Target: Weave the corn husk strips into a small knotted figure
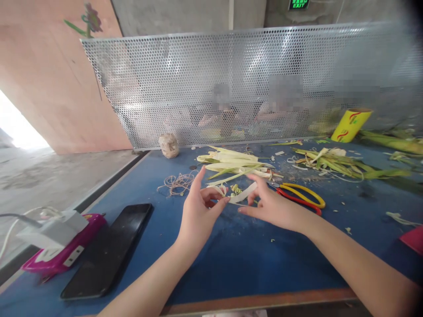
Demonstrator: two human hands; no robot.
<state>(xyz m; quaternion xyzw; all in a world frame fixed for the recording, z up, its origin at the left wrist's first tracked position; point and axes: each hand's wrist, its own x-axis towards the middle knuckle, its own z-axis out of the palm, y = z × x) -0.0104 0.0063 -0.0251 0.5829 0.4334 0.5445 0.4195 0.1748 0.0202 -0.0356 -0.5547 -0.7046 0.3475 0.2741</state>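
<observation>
My left hand (200, 210) and my right hand (271, 203) meet over the middle of the blue table (251, 259). Between them they hold a pale leaf strip (243, 193), its left end curled at my left fingers. My left thumb and fingers pinch that end; my right fingers close on the right part of the strip. Just behind the hands lies a pile of pale green leaf strips (231, 164). Red and yellow scissors (302, 197) lie to the right of my right hand.
A black phone (109, 248) and a magenta power strip (62, 246) with a white charger sit at the left front. A coil of twine (178, 181), a ball (168, 145), leaf scraps (337, 163) and a yellow roll (350, 125) lie before a perforated metal screen (231, 83), people behind it.
</observation>
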